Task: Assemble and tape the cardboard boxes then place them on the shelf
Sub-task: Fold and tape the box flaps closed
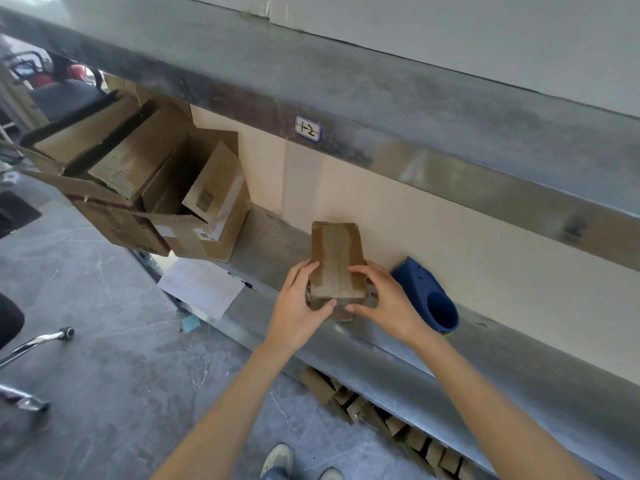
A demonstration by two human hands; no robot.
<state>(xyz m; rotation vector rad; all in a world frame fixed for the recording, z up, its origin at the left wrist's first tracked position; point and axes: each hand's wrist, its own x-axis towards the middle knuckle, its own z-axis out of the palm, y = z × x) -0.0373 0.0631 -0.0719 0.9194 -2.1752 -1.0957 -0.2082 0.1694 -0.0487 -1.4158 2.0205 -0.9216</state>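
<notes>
A small taped cardboard box (336, 261) lies on the middle metal shelf (273, 244), its long side pointing toward the back wall. My left hand (298, 304) grips its near left corner, thumb across the front face. My right hand (384, 299) holds the near right side, fingers over the taped top and thumb on the front. Both arms reach in from the bottom of the view.
A blue plastic part (427, 296) lies just right of the box. Open large cartons (166, 188) crowd the shelf's left end, with a paper sheet (201, 287) and pen in front. Several small boxes (398, 424) fill the lower shelf. A chair base (38, 341) stands at left.
</notes>
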